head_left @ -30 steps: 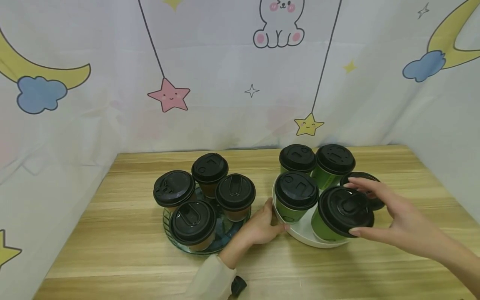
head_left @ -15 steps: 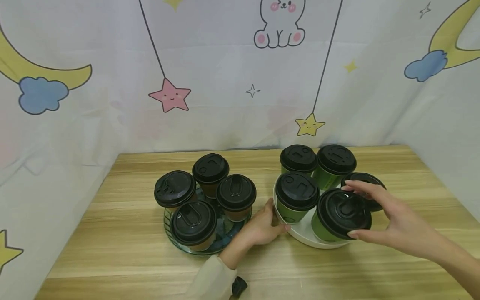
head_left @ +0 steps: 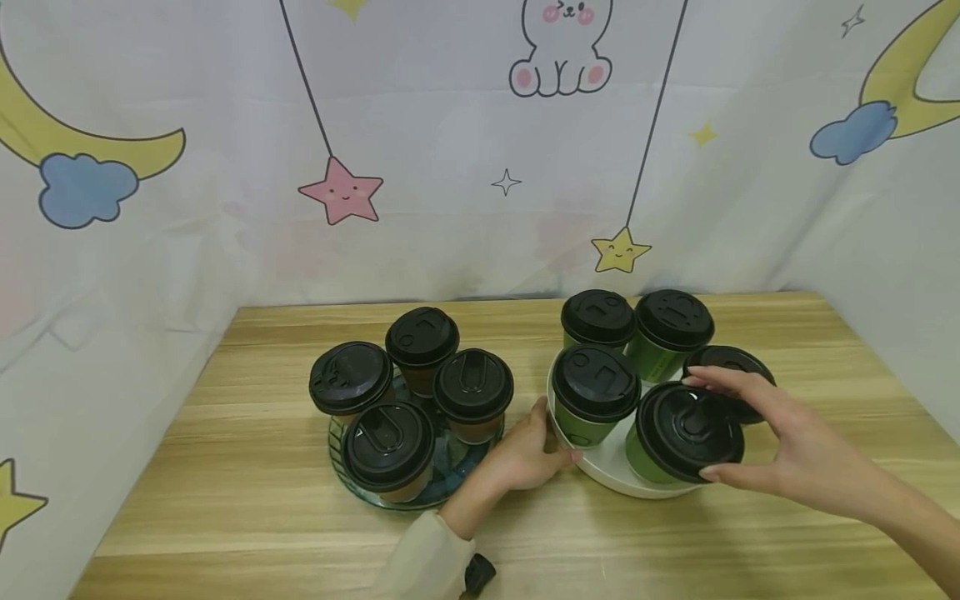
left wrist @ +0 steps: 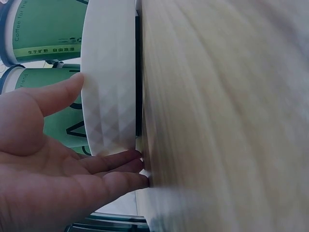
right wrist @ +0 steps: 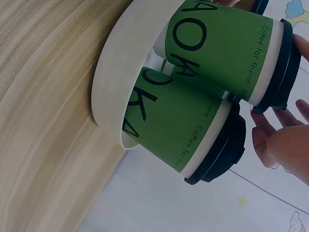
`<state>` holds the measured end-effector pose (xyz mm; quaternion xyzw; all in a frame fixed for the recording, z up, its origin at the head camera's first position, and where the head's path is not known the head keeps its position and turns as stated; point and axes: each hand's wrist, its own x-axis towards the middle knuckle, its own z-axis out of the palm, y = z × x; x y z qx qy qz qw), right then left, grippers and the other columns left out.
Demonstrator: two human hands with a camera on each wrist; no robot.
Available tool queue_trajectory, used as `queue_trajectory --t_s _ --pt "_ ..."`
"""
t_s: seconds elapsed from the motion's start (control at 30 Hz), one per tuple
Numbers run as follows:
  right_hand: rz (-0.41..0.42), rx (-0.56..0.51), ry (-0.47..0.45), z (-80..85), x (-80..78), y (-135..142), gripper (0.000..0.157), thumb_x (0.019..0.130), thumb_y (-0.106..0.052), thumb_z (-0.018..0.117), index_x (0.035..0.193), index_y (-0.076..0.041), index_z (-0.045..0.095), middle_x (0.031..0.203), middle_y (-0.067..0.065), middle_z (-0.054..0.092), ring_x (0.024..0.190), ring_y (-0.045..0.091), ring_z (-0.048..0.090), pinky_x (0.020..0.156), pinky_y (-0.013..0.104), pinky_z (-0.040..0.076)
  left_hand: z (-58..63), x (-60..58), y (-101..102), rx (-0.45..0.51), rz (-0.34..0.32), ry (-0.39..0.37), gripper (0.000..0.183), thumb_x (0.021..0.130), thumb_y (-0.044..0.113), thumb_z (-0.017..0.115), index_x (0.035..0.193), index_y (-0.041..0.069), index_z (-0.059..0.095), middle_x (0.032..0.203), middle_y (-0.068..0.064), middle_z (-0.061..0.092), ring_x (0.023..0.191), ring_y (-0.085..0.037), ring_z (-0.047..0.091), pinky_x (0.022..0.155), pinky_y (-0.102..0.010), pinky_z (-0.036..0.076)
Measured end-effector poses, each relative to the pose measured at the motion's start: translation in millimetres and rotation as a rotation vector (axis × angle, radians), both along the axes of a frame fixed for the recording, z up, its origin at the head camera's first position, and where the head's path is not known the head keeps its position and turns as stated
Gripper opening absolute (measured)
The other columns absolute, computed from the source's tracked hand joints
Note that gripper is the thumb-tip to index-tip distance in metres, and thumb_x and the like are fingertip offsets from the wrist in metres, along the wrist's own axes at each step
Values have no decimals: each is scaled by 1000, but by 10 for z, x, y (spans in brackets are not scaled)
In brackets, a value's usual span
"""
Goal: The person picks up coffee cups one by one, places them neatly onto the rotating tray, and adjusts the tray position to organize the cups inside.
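Observation:
My left hand holds the left rim of a round white tray. In the left wrist view its thumb presses the tray's upper edge, with the fingers at its lower edge. My right hand grips the black lid of the front green paper coffee cup, thumb on one side and fingers on the other. That cup sits inside the front right of the tray. Around it on the tray stand several more lidded green cups, including one at front left and one at right, partly hidden by my fingers.
Left of the tray, a ribbed clear glass plate carries several brown paper cups with black lids. My left forearm crosses close to that plate. A white printed curtain hangs behind the wooden table.
My right hand and the front green cup have shifted slightly toward the table's near side, and the cup's lid has dropped a little. The left hand stays on the tray's rim.

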<state>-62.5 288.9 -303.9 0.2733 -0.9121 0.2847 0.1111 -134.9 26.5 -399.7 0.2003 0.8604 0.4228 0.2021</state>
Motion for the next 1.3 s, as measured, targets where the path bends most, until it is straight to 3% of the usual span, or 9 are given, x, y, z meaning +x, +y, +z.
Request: queue_trajectory --t_s 0.23,0.57,1.3 --pt "-2 26 11 -26 -8 2 96 51 -15 89 135 -10 42 131 -8 44 116 -4 35 87 11 21 1 2 -1 -3 -3 0 86 85 31 64 141 -9 13 139 -28 30 130 -33 29 103 -44 27" --pt "22 38 46 -63 -24 20 95 49 -16 89 133 -8 44 130 -6 47 116 -4 36 89 7 25 20 8 -3 4 -4 -5 86 85 30 65 141 -10 14 139 -28 30 130 -33 28 103 -45 27" --pt "38 58 35 -70 -41 23 94 52 -18 88 134 -12 42 131 -4 46 120 -3 32 91 11 18 34 2 0 -22 -1 -17 86 85 32 64 141 -9 13 139 -28 32 129 -33 30 103 -44 28"
